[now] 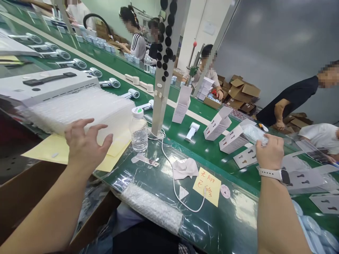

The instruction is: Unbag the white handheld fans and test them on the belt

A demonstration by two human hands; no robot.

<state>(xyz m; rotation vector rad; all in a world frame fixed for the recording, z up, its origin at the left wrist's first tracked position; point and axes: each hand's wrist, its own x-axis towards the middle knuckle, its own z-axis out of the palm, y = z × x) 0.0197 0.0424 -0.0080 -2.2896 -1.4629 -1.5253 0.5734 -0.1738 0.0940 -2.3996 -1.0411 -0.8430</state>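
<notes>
My left hand (86,146) is spread open above the front edge of a stack of white bubble-wrap bags (79,104). Yellow paper sheets (50,148) lie under that stack. On the right, my right hand (270,151), with a white watch on its wrist, is closed around a bubble-wrapped packet (253,133). The packet is at the top of an open white box (231,140) with small product pictures on its side. Whether the packet is partly inside the box I cannot tell. What the packet contains is blurred by the wrap.
A water bottle (139,132) stands by a metal post (162,84). A white cable (173,176) crosses the table to a yellow note (208,186). More open boxes (217,123) and white handheld devices (109,83) line the green belt (169,116). Several people work beyond it.
</notes>
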